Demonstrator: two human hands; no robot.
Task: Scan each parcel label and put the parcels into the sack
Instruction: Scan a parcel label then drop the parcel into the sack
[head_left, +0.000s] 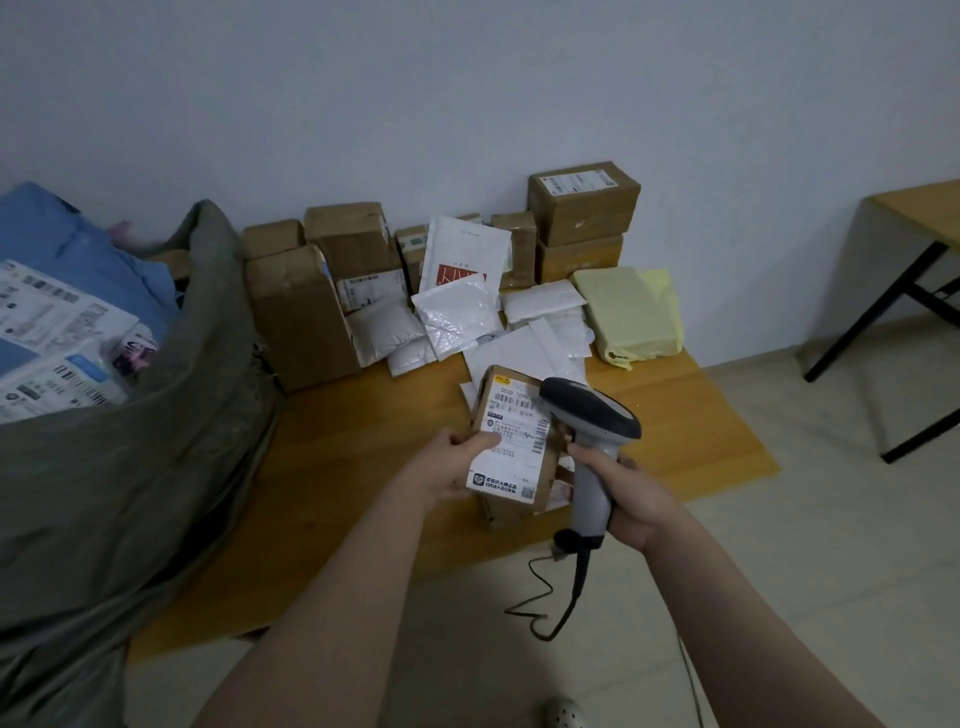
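- Scanner (589, 413) sits in your right hand (626, 491), fingers wrapped round the handle, its head just above the small brown parcel (511, 457).
- Your left hand (449, 462) grips that parcel, thumb pressed on the label (519, 415).
- Slide the thumb clear of the print and tilt the barcode square to the beam.
- Sack (156, 441) gapes left of your left hand. Drop the parcel there after the read.

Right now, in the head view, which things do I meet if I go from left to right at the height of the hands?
sack → left hand → brown parcel → scanner → second table
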